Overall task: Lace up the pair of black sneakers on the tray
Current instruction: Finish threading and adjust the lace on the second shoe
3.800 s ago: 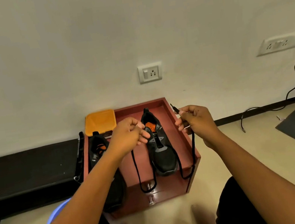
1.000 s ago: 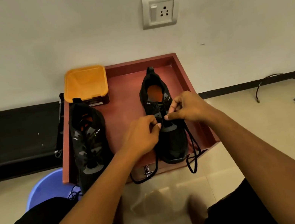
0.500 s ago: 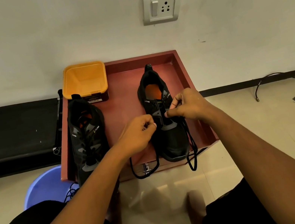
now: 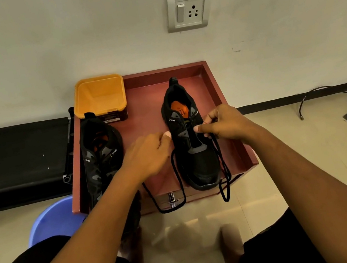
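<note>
left hand [image 4: 149, 156] pinches lace [image 4: 177, 177] beside shoe [image 4: 198, 157] | right hand [image 4: 224, 124] pinches its other end over the eyelets | shoe on tray [image 4: 148, 112], right side | second shoe [image 4: 100, 158] at tray's left edge

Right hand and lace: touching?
Touching. Head view: the lace rises beside the sneaker into the curled fingers of the right hand, which pinch it.

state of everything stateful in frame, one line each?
Sneaker on the right: lacing unfinished.
Sneaker on the left: on tray, untouched.
Lace: slack loops hang over tray front.
Orange tub: open, empty.
Wall socket: nothing plugged in.
Left hand: grips lace.
Right hand: pinches lace.
</note>
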### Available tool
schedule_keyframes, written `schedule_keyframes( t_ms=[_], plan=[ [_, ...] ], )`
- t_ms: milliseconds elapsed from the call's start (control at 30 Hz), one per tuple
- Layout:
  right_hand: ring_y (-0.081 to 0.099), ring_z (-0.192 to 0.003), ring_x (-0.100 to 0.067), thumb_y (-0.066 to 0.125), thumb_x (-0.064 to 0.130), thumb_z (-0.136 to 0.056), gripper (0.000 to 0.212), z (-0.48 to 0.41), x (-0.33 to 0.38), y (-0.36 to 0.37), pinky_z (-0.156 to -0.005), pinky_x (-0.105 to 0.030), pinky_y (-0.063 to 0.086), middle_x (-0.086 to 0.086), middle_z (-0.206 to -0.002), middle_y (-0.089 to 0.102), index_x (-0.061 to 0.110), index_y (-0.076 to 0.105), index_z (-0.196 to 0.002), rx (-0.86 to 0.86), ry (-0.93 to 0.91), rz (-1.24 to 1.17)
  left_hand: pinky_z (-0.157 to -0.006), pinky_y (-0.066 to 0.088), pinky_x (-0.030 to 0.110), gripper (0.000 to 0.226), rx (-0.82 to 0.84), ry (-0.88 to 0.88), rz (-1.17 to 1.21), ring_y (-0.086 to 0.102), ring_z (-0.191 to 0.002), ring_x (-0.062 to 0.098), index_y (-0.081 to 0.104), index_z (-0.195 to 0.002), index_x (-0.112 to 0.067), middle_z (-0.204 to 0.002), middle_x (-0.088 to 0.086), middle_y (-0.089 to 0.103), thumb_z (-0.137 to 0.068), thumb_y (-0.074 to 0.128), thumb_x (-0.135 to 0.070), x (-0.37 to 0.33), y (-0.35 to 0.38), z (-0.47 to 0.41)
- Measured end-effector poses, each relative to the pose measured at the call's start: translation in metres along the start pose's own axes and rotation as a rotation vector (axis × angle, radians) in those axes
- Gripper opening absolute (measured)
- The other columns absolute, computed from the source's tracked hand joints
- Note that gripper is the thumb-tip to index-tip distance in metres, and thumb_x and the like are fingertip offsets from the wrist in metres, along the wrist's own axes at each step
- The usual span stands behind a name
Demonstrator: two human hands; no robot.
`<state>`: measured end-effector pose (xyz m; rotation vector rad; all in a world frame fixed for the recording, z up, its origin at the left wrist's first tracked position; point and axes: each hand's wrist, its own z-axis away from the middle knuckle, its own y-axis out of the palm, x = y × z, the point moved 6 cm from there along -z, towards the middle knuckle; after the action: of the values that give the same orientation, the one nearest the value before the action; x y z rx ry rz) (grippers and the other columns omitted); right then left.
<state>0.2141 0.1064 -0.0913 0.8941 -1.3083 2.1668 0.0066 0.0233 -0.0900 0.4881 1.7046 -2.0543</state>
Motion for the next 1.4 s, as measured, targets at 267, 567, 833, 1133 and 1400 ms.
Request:
schedule_keyframes(
  t_ms=[267,567,833,1133,1400],
  plan=[
    [0.074,-0.076,-0.016,0.070,0.010,-0.096,0.015,0.022,0.000,-0.018,-0.065,-0.023,0.058,-0.001,-0.085,0.080,0.013,0.080,-0.085,-0.128,-0.010,-0.071,-0.074,0.053,0.040,0.031,0.057,-0.192,0.261,0.063,-0.077,0.029,0.065,-0.104,-0.001,-0.088,0.011,0.067,-0.102,0.037,-0.014,0.010,-0.017,0.015],
    [0.078,-0.085,-0.023,0.069,0.005,-0.098,0.011,0.094,0.038,-0.050,-0.076,-0.036,0.065,-0.006,-0.087,0.080,0.011,0.078,-0.100,-0.243,-0.148,-0.320,-0.047,0.037,0.015,0.031,-0.013,-0.136,0.426,0.046,-0.041,-0.003,0.068,-0.100,-0.010,-0.064,0.001,0.057,-0.109,0.040,-0.015,-0.026,-0.073,0.056],
    [0.078,-0.084,-0.024,0.073,0.001,-0.092,0.033,0.159,0.136,-0.121,-0.074,-0.039,0.064,-0.008,-0.088,0.080,0.011,0.066,-0.123,-0.336,-0.364,-0.474,-0.055,0.043,0.016,0.026,-0.266,0.217,0.474,0.057,-0.052,0.001,0.067,-0.103,-0.016,-0.067,0.004,0.069,-0.110,0.042,-0.018,-0.128,-0.176,0.084],
    [0.078,-0.085,-0.024,0.073,0.012,-0.096,0.014,0.226,0.271,-0.216,-0.079,-0.035,0.064,-0.010,-0.090,0.080,0.002,0.075,-0.105,-0.455,-0.615,-0.567,-0.077,0.054,0.033,0.009,-0.462,0.406,0.652,0.075,-0.086,0.017,0.053,-0.103,-0.016,-0.089,-0.002,0.080,-0.108,0.046,-0.020,-0.253,-0.315,0.112],
    [0.075,-0.080,-0.016,0.080,0.022,-0.092,0.023,0.281,0.369,-0.281,-0.072,-0.028,0.061,-0.007,-0.091,0.079,0.002,0.077,-0.105,-0.515,-0.807,-0.545,-0.080,0.055,0.025,0.003,-0.820,0.627,0.771,0.064,-0.082,0.008,0.074,-0.089,-0.020,-0.086,-0.004,0.071,-0.091,0.076,-0.019,-0.315,-0.436,0.154]
  ],
)
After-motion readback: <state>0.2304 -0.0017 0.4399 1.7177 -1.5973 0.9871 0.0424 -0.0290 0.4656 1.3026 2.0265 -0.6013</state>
